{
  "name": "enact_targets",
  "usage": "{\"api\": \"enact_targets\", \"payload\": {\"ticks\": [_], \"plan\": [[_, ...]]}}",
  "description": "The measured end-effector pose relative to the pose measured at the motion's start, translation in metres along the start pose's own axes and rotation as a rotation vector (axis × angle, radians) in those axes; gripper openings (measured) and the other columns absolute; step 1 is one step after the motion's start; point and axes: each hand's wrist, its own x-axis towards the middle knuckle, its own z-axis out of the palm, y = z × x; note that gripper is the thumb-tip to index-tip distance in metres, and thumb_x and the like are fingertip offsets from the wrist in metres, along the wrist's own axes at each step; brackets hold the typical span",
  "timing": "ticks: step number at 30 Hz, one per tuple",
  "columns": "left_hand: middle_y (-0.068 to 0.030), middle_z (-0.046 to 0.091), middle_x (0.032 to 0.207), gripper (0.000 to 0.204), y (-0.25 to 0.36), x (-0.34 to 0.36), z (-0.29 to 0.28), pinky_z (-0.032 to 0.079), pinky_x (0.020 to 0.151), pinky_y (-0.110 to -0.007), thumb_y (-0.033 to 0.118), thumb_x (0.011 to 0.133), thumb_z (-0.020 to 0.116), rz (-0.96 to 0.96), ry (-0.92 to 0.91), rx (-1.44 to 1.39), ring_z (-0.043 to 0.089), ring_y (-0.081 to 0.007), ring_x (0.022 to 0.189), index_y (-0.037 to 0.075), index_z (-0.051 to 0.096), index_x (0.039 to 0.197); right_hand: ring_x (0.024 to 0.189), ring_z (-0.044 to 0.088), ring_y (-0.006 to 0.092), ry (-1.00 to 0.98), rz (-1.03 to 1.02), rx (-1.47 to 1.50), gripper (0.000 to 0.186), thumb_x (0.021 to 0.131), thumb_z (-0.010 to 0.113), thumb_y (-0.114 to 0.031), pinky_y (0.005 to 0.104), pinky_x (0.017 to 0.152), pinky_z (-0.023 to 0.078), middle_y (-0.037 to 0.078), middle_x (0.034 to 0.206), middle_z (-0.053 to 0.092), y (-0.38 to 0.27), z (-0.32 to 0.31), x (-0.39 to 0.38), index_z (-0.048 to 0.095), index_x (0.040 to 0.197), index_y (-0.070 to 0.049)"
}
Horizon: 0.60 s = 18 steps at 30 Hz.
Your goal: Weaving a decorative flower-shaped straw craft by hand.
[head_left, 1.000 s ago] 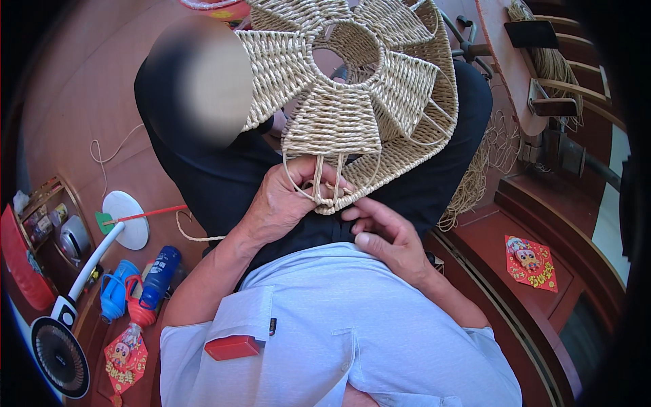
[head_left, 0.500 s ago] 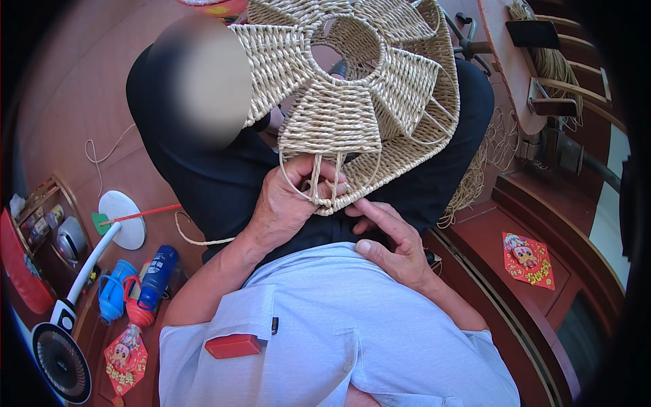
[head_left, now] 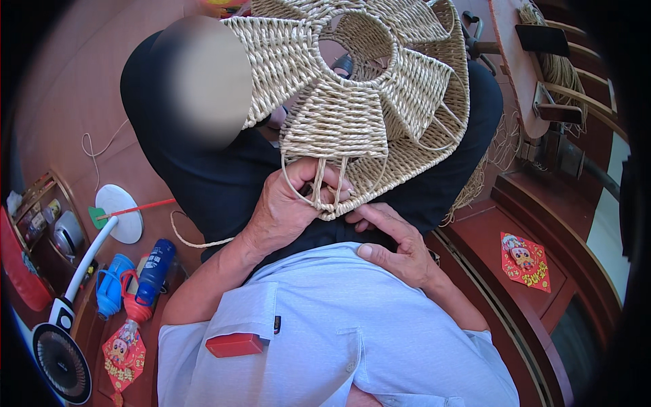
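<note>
A woven straw-coloured rope basket (head_left: 339,102), with a round central opening and several tapering panels, rests across my thighs. My left hand (head_left: 295,203) is closed on the strands at its near end, where two upright cords (head_left: 343,178) and a thin looped frame hang below a panel; some fingertips are behind them. My right hand (head_left: 390,247) lies just below and right of that rim, fingers loosely curved and apart from the thumb, fingertips close to the edge. A loose cord (head_left: 203,243) trails beside my left wrist.
At left stand a white fan (head_left: 60,359), crate (head_left: 13,268), blue jug (head_left: 108,292) and blue bottle (head_left: 154,271). At right are a board (head_left: 515,88) with hanging rope (head_left: 556,68) and a red decoration (head_left: 523,261) on dark-red wood. A blurred patch covers my left knee area.
The basket's upper part has shifted slightly up and right in view, and its near end sits a little lower. Both hands keep much the same pose, moved only slightly.
</note>
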Motion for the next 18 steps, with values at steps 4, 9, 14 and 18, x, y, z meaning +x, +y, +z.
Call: {"api": "enact_targets", "payload": {"ticks": [4, 9, 14, 18], "plan": [[-0.0053, 0.078, 0.109, 0.011, 0.005, 0.001, -0.002, 0.059, 0.091, -0.029, 0.003, 0.102, 0.076, 0.001, -0.062, 0.016, 0.072, -0.0116, 0.102, 0.002, 0.076, 0.112, 0.115, 0.069, 0.0238, 0.082, -0.040, 0.015, 0.059, 0.100, 0.079, -0.015, 0.0376, 0.107, 0.054, 0.015, 0.134, 0.069, 0.009, 0.004, -0.002, 0.062, 0.156, -0.003], [-0.0045, 0.079, 0.107, 0.014, 0.007, 0.001, -0.006, 0.060, 0.088, -0.029, 0.002, 0.101, 0.074, -0.053, -0.087, 0.049, 0.072, -0.0106, 0.100, 0.000, 0.077, 0.115, 0.111, 0.071, 0.0193, 0.184, -0.002, 0.169, 0.047, 0.098, 0.078, -0.005, 0.0335, 0.102, 0.057, 0.013, 0.129, 0.071, 0.014, 0.011, 0.000, 0.068, 0.144, 0.001], [-0.0027, 0.076, 0.108, 0.015, 0.012, 0.009, -0.012, 0.058, 0.088, -0.028, 0.004, 0.102, 0.074, -0.112, -0.188, 0.071, 0.070, -0.0103, 0.100, 0.000, 0.077, 0.116, 0.111, 0.070, 0.0151, 0.248, 0.054, 0.318, 0.038, 0.100, 0.076, -0.002, 0.0302, 0.100, 0.057, 0.011, 0.125, 0.072, 0.015, 0.016, 0.002, 0.070, 0.137, 0.004], [-0.0011, 0.075, 0.105, 0.010, 0.018, 0.015, -0.009, 0.058, 0.088, -0.028, 0.006, 0.104, 0.075, -0.118, -0.243, 0.081, 0.069, -0.0097, 0.099, 0.001, 0.077, 0.112, 0.107, 0.072, 0.0107, 0.330, 0.122, 0.378, 0.033, 0.098, 0.079, -0.001, 0.0268, 0.095, 0.059, 0.009, 0.120, 0.074, 0.010, 0.023, 0.005, 0.073, 0.130, 0.004]]}}
